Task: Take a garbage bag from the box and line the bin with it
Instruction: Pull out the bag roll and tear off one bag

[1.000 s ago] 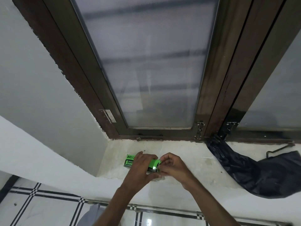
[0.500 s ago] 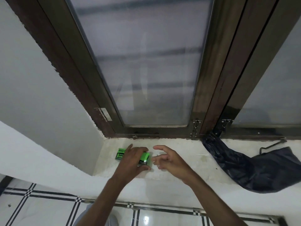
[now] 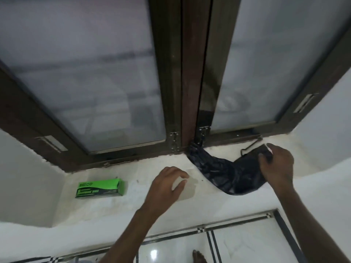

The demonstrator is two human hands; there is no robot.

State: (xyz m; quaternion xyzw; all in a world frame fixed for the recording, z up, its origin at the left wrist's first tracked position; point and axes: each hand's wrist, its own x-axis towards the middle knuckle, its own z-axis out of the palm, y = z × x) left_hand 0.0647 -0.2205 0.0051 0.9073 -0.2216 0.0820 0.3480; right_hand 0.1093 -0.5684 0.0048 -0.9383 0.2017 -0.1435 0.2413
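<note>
A green garbage-bag box (image 3: pixel 100 188) lies flat on the white window sill (image 3: pixel 117 207), left of both hands. A crumpled black garbage bag (image 3: pixel 226 172) lies on the sill at the right, one end tucked at the foot of the window frame. My right hand (image 3: pixel 277 164) grips the bag's far right end, fingers curled into the plastic. My left hand (image 3: pixel 167 185) hovers over the sill between box and bag, fingers loosely bent, holding nothing. No bin is in view.
A dark wooden window frame (image 3: pixel 191 92) with frosted panes rises behind the sill. A metal latch hook (image 3: pixel 250 146) lies on the sill behind the bag. White tiled floor (image 3: pixel 243 243) with black lines is below, and a bare foot (image 3: pixel 198 258) shows at the bottom.
Both hands let go of the green box, which now lies on the sill. My view swung right; my right hand reached over and took hold of the black bag.
</note>
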